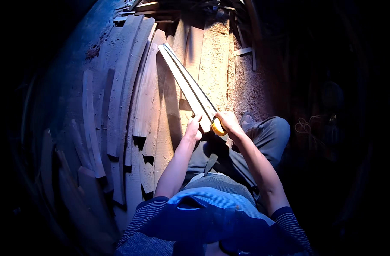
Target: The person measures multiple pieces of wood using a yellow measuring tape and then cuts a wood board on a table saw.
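A pale wooden board (183, 83) slants away from my lap, its far end up and to the left over other planks. My left hand (193, 128) is closed on the left edge of its near end, thumb on top. On the other side, my right hand (229, 122) grips a yellow tape measure (219, 127) against the board's near right corner. A narrow light strip, seemingly the drawn-out tape blade (194, 80), runs along the board's right side to its far end. My right fingers are partly hidden behind the case.
Many long planks (118, 91) lie side by side on the left. A wide board covered in sawdust (214, 59) lies ahead, with wood shavings (250, 87) beside it. Offcuts (148, 7) are piled at the far end. My bent leg (267, 138) is at the right; beyond it is dark.
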`<state>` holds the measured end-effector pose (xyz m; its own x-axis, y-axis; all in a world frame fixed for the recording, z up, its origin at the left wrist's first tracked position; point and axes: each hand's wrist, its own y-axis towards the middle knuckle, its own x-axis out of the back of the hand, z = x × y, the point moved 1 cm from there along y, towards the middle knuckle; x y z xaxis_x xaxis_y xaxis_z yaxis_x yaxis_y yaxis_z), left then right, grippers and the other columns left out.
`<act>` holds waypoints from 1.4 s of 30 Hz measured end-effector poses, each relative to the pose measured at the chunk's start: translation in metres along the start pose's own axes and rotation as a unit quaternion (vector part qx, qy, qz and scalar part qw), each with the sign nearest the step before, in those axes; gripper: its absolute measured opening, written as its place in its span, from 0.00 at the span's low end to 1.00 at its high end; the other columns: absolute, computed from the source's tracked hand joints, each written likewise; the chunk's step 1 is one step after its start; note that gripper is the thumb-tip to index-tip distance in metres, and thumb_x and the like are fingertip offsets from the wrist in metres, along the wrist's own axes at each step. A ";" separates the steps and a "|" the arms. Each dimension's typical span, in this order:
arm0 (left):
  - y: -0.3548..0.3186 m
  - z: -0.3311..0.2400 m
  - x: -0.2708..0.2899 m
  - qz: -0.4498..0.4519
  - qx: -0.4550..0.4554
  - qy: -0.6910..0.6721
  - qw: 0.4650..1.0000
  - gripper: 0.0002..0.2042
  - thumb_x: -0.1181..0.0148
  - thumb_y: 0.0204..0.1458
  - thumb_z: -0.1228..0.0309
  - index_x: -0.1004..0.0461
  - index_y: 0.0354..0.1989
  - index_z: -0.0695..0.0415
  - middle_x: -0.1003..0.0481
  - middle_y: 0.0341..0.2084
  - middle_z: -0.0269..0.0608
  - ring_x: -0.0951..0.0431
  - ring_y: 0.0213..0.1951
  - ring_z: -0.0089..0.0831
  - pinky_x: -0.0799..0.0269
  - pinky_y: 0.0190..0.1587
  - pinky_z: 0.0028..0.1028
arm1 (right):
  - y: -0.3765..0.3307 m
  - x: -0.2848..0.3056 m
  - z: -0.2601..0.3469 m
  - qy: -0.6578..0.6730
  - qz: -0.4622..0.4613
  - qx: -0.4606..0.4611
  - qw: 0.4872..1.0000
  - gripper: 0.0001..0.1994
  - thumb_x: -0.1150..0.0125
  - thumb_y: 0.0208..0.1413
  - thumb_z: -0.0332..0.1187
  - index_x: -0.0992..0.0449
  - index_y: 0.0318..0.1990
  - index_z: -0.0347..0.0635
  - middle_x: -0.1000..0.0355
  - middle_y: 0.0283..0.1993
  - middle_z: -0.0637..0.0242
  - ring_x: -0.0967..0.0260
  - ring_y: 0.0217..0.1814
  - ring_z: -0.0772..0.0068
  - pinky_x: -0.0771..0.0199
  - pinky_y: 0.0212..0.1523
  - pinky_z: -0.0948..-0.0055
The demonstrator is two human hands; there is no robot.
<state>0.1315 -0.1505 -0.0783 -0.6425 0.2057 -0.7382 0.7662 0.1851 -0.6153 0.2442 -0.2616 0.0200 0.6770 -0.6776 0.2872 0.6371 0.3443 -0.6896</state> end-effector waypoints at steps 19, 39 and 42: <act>0.002 0.002 -0.014 0.018 0.038 0.004 0.999 0.22 0.59 0.71 0.58 0.33 0.60 0.63 0.24 0.53 0.49 0.22 0.55 0.44 0.26 0.60 0.49 | -0.073 0.019 -0.059 0.069 0.014 0.011 0.997 0.14 0.42 0.54 0.37 0.19 0.32 0.32 0.23 0.28 0.61 0.26 0.29 0.71 0.29 0.33 0.71; -0.034 0.005 -0.027 -0.068 -0.165 0.173 0.969 0.23 0.40 0.61 0.70 0.37 0.60 0.71 0.25 0.51 0.49 0.23 0.51 0.30 0.24 0.52 0.30 | -0.035 0.014 -0.067 0.235 0.101 -0.049 0.965 0.14 0.41 0.65 0.46 0.25 0.49 0.49 0.29 0.29 0.71 0.32 0.23 0.78 0.30 0.23 0.78; -0.032 0.007 -0.022 -0.075 -0.154 0.174 0.970 0.20 0.40 0.62 0.69 0.32 0.57 0.69 0.23 0.46 0.48 0.21 0.45 0.29 0.22 0.47 0.30 | -0.043 0.009 -0.063 0.238 0.139 -0.077 0.958 0.17 0.42 0.65 0.49 0.25 0.49 0.46 0.25 0.30 0.70 0.30 0.23 0.80 0.29 0.22 0.81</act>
<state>0.1213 -0.1673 -0.0447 -0.7515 0.4560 -0.4768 0.6596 0.5047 -0.5569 0.2002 -0.3235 0.0102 0.5443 -0.8059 -0.2327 0.3699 0.4796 -0.7957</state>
